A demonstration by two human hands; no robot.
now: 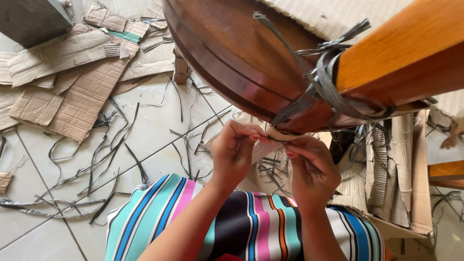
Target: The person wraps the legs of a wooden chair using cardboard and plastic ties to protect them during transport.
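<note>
A round dark wooden seat (pixel 232 53) lies tipped above my lap, with an orange wooden leg (pixel 401 53) running off to the right. Grey plastic strapping (pixel 324 82) is knotted around the joint of leg and seat. My left hand (pixel 234 150) and my right hand (pixel 311 169) are side by side just under the seat's rim. Both pinch a scrap of cardboard wrapping (pixel 276 134) with a thin grey strand on it, right at the rim. My striped dress (pixel 246 227) fills the bottom of the view.
Torn corrugated cardboard (pixel 82 92) lies over the white tiled floor (pixel 145 140) at the left. Several cut grey strap pieces (pixel 96 164) are scattered on the tiles. More ripped cardboard (pixel 401 164) piles at the right. A grey box corner (pixel 29 19) shows at top left.
</note>
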